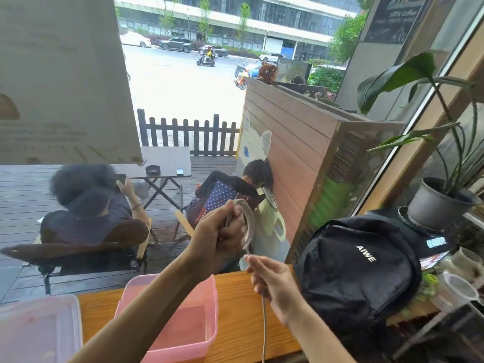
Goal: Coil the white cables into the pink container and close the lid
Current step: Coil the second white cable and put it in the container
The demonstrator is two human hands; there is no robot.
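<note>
White cable (248,224) loops coiled in left hand's (220,231) grip, right hand (272,281) pinching its tail.

A white cable (248,224) is looping above a translucent pink container (183,323); its pale pink lid (39,331) is lying left on the orange wood-grain tabletop (235,310), a black backpack (361,271) right.

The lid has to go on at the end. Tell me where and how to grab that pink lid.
Grip the pink lid by its right long edge, the one beside the pink container, coming in from above. It lies flat on the wooden counter with its left part out of view, so that raised rim is probably the only reachable hold. Both hands are busy with the white cable.
</note>
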